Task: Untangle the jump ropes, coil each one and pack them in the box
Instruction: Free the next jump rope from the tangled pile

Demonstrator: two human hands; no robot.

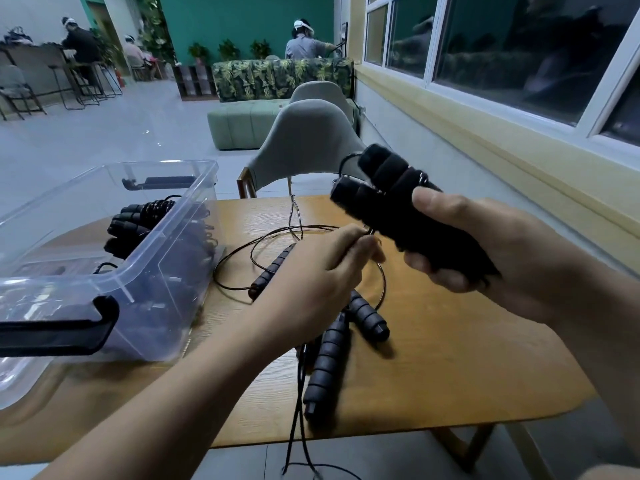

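Note:
My right hand (pixel 491 251) grips two black foam jump-rope handles (pixel 384 188) side by side, raised above the wooden table (pixel 450 358). My left hand (pixel 322 271) pinches the thin black cord (pixel 277 233) just below those handles. More black handles (pixel 327 362) lie on the table under my left hand, one (pixel 369 318) to their right and another (pixel 272 268) to the left, amid loose cord loops. Cords hang over the table's front edge. The clear plastic box (pixel 145 271) at the left holds a coiled rope (pixel 138 216) with black handles.
The box has black clip latches (pixel 59 327) and stands on the table's left part. A grey chair (pixel 308 143) is pushed in at the far side. A wall with windows runs along the right. People sit far off in the room.

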